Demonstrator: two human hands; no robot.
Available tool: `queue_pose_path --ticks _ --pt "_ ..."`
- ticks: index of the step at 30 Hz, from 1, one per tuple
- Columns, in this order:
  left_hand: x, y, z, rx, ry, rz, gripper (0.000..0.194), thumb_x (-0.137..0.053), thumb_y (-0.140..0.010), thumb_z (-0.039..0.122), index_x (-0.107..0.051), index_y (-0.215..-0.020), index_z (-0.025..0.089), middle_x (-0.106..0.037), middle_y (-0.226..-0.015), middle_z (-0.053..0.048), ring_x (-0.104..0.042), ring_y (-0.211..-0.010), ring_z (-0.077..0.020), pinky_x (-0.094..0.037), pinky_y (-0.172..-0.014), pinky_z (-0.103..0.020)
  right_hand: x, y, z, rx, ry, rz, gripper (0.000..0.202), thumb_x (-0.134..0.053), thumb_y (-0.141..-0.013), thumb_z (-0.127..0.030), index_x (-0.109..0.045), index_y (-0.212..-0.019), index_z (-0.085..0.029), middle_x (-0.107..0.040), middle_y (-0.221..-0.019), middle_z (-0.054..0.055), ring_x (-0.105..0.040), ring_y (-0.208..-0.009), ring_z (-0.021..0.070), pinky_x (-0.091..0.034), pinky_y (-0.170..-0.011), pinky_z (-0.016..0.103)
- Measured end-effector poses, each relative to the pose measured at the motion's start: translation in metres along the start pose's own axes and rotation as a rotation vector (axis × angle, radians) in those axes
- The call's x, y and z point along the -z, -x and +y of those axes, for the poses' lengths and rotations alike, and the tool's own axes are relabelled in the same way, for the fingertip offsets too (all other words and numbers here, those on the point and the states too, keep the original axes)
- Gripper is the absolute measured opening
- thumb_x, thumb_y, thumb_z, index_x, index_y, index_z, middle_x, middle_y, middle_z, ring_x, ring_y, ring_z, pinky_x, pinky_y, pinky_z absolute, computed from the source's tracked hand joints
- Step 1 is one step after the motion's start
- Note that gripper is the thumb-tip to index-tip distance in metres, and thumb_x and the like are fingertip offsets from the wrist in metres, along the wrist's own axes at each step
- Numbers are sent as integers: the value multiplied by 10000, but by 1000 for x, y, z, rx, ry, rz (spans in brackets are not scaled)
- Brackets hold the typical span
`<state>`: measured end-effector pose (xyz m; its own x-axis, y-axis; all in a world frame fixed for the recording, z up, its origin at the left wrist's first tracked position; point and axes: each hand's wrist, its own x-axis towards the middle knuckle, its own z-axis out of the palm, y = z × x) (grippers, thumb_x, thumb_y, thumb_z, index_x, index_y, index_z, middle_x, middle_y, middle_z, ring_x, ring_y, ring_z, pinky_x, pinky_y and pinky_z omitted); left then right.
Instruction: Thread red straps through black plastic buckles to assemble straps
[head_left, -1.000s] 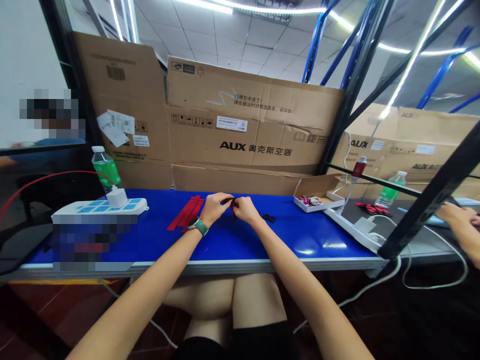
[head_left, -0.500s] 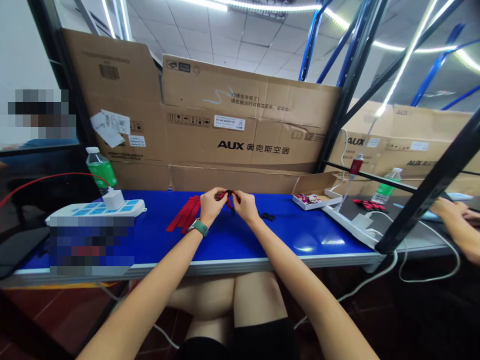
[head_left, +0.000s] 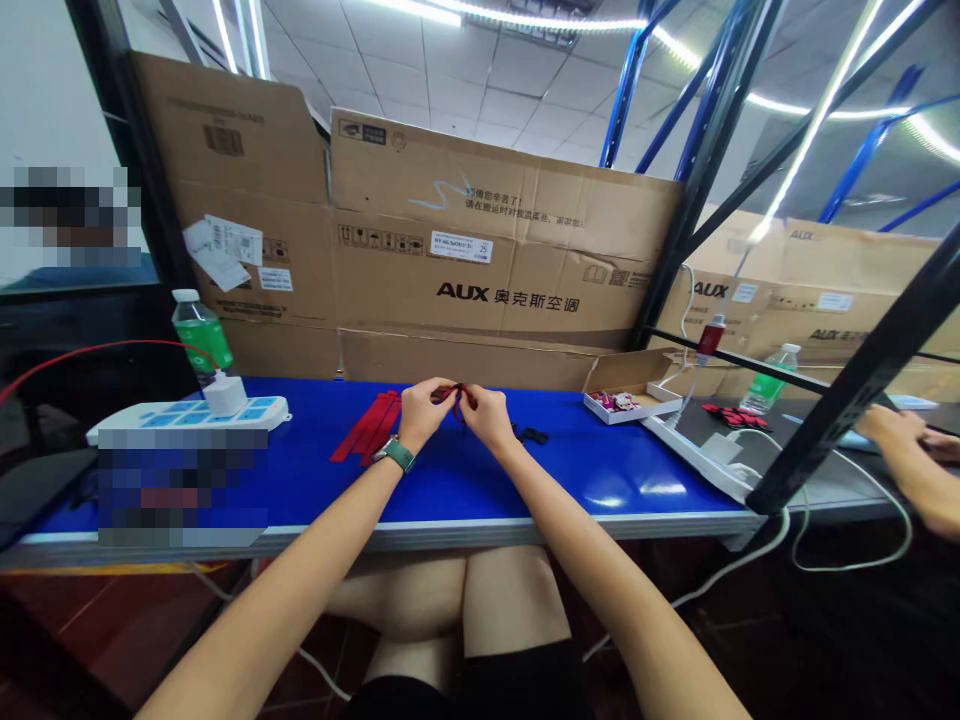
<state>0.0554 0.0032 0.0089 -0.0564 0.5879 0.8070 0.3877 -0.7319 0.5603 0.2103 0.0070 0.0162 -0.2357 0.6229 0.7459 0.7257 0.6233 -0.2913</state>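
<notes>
My left hand (head_left: 426, 412) and my right hand (head_left: 484, 417) meet above the blue table (head_left: 570, 470), fingertips pinched together. Between them is a red strap (head_left: 457, 408) with a small black piece (head_left: 459, 387) at its top; the fingers cover much of both. Both hands are closed on this strap. Several flat red straps (head_left: 367, 425) lie on the table just left of my left hand. To the right of my right hand rest small black pieces (head_left: 534, 436), too small to name. A watch with a green band (head_left: 397, 455) is on my left wrist.
At the left stand a white power strip (head_left: 262, 413) with a charger and a green-labelled bottle (head_left: 201, 335). An open small box (head_left: 626, 405) sits at the back right, near another power strip (head_left: 697, 455). Cardboard (head_left: 495, 340) closes off the back. Another person's hand (head_left: 892, 430) is far right.
My right hand has drawn slightly closer to my left, and the red loop between them looks narrower. The view has shifted slightly.
</notes>
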Motion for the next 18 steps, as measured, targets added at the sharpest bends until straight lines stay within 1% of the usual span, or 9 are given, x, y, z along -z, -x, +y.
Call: queue_pose_path --ticks 2,5,9,11,14,16,18 --pt "0 0 -2 -36 -20 -20 143 -689 -821 245 -751 -935 185 -779 -869 -39 -732 -752 -175 -601 -737 -274 -1 -1 1 10 22 -17 235 -491 -928 -200 -666 -775 -165 -699 -694 66 -615 -595 149 -372 -615 218" --pt "1 0 -7 -95 -70 -61 126 -683 -823 220 -752 -923 186 -778 -881 -44 -725 -752 -175 -591 -745 -278 0 -4 5 25 53 -92 242 -512 -893 -151 -660 -703 -161 -697 -665 73 -607 -573 146 -345 -598 228" --pt "2 -1 -12 -179 -146 -142 127 -665 -835 200 -752 -927 192 -774 -882 -53 -714 -762 -183 -571 -754 -289 3 -7 10 -11 84 -177 248 -535 -858 -136 -661 -645 -155 -702 -649 90 -612 -574 155 -322 -576 241" --pt "3 -1 -12 -201 -167 -169 137 -658 -835 191 -751 -935 192 -769 -879 -54 -708 -763 -182 -562 -748 -287 4 -8 12 -31 84 -198 247 -535 -849 -133 -669 -642 -150 -705 -646 95 -613 -574 156 -316 -569 244" --pt "3 0 -9 -202 -163 -190 144 -650 -830 180 -749 -934 189 -760 -871 -54 -700 -761 -179 -557 -735 -279 4 -8 14 -23 63 -245 243 -545 -831 -132 -670 -623 -148 -707 -645 100 -603 -561 153 -307 -562 251" --pt "1 0 -6 -184 -142 -177 142 -650 -828 182 -749 -929 189 -760 -883 -57 -701 -774 -181 -561 -752 -283 3 -7 13 -18 49 -230 248 -545 -832 -133 -665 -615 -152 -706 -645 98 -602 -560 154 -306 -564 255" --pt "-2 -1 -2 -150 -117 -138 137 -656 -826 189 -749 -926 188 -762 -899 -61 -705 -783 -184 -567 -771 -291 2 -5 13 -38 43 -141 258 -529 -856 -145 -661 -634 -157 -703 -651 95 -607 -570 159 -315 -575 255"
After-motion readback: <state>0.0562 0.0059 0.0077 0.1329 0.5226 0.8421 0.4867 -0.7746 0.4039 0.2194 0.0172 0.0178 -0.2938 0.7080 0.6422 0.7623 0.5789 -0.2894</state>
